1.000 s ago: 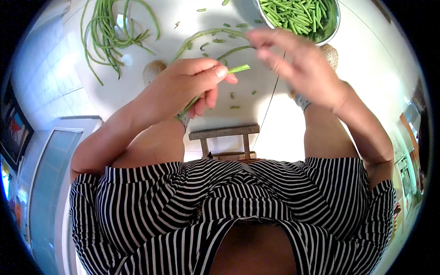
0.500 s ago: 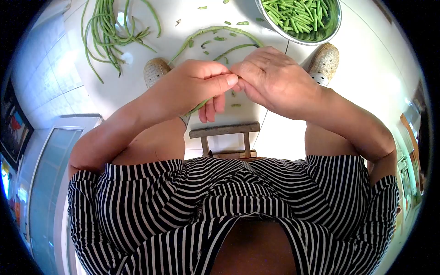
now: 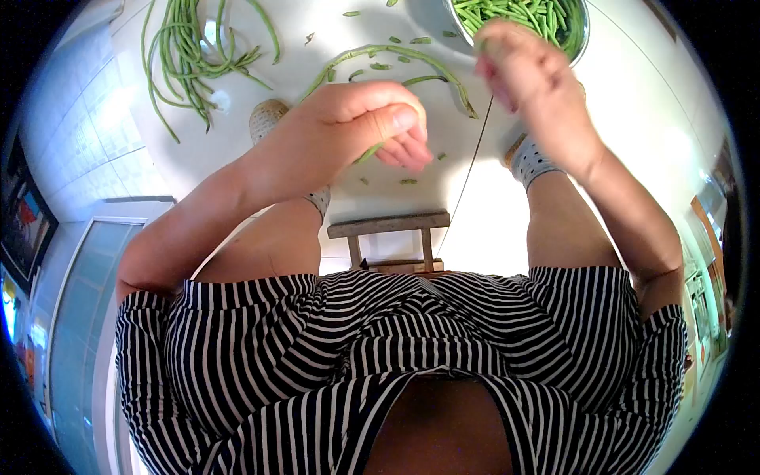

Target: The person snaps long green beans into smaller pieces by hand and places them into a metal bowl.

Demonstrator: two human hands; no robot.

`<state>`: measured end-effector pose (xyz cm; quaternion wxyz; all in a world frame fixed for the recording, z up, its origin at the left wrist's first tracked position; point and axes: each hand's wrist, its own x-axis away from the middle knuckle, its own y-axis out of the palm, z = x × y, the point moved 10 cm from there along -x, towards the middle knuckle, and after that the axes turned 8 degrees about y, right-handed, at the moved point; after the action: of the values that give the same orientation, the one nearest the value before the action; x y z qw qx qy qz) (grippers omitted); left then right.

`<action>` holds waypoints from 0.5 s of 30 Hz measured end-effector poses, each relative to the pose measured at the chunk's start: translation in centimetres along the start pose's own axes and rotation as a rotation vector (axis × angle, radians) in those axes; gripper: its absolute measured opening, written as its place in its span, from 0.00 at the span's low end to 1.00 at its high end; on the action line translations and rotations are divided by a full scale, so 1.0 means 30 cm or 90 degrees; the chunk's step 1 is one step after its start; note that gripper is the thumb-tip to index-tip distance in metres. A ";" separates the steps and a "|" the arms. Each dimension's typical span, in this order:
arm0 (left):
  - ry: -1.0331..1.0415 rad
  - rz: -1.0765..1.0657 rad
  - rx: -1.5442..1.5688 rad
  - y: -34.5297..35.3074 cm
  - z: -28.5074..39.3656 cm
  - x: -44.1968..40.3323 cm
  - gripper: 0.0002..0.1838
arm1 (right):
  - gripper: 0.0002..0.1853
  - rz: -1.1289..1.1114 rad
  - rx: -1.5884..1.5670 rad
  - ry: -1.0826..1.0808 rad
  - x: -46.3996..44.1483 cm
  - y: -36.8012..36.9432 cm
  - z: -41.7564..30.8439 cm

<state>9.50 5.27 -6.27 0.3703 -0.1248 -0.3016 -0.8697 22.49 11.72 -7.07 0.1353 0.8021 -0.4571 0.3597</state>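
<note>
My left hand is closed around a long green bean; only a short stretch shows below the thumb, and the rest is hidden by the fingers. Over the near rim of a metal bowl is my right hand, blurred, its fingers curled together. Whatever those fingers hold cannot be made out. Cut green bean pieces fill much of the bowl. On the floor beyond my left hand lie a curved long bean and several short bean scraps.
A bundle of long beans lies on the tiled floor at the upper left. Between my legs stands a low wooden stool. My shoes flank the work area, the left shoe close to the bundle. A glazed door is at the far left.
My right hand has parted from my left and moved up and right to the bowl's rim. My left hand has shifted slightly right, still gripping the bean.
</note>
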 end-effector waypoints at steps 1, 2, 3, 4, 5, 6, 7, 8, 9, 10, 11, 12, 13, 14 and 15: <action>-0.011 0.047 0.035 -0.020 -0.011 0.006 0.16 | 0.11 0.011 0.058 -0.028 -0.047 -0.054 0.001; -0.022 0.095 0.070 -0.041 -0.025 0.013 0.16 | 0.12 0.107 0.197 -0.084 -0.052 -0.117 -0.014; -0.023 0.094 0.070 -0.046 -0.030 0.016 0.16 | 0.16 0.203 0.337 -0.140 -0.039 -0.149 -0.072; -0.052 0.140 0.136 -0.071 -0.055 0.021 0.17 | 0.16 0.203 0.336 -0.140 -0.037 -0.144 -0.065; -0.081 0.186 0.202 -0.092 -0.081 0.026 0.18 | 0.15 0.140 0.283 -0.116 -0.045 -0.114 -0.030; -0.080 0.185 0.202 -0.096 -0.090 0.022 0.18 | 0.14 0.078 0.229 -0.092 -0.049 -0.079 0.011; -0.071 0.207 0.162 -0.115 -0.095 0.020 0.19 | 0.13 0.015 0.177 -0.068 -0.051 -0.041 0.047; -0.063 0.230 0.121 -0.132 -0.095 0.022 0.20 | 0.12 -0.049 0.123 -0.044 -0.050 -0.002 0.079; -0.063 0.232 0.121 -0.129 -0.094 0.022 0.20 | 0.12 -0.114 0.069 -0.021 -0.046 0.035 0.100; -0.063 0.205 0.056 -0.117 -0.082 0.015 0.21 | 0.12 -0.114 0.067 -0.020 -0.030 0.065 0.081; -0.062 0.176 -0.010 -0.105 -0.073 0.008 0.23 | 0.13 -0.211 -0.021 -0.018 0.010 0.153 0.055; -0.063 0.174 -0.009 -0.104 -0.071 0.007 0.23 | 0.14 -0.307 -0.110 -0.015 0.048 0.228 0.025; -0.043 0.113 0.028 -0.069 -0.061 -0.001 0.25 | 0.16 -0.349 -0.201 0.038 0.061 0.260 0.033; -0.023 0.052 0.065 -0.034 -0.049 -0.006 0.27 | 0.14 -0.327 -0.247 0.045 0.061 0.261 0.029; -0.022 0.053 0.066 -0.020 -0.049 -0.009 0.27 | 0.11 -0.306 -0.293 0.051 0.058 0.257 0.027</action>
<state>9.26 4.83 -7.81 0.4067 -0.1332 -0.3472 -0.8344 17.02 5.96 -7.30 0.4115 0.8207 -0.3182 0.2363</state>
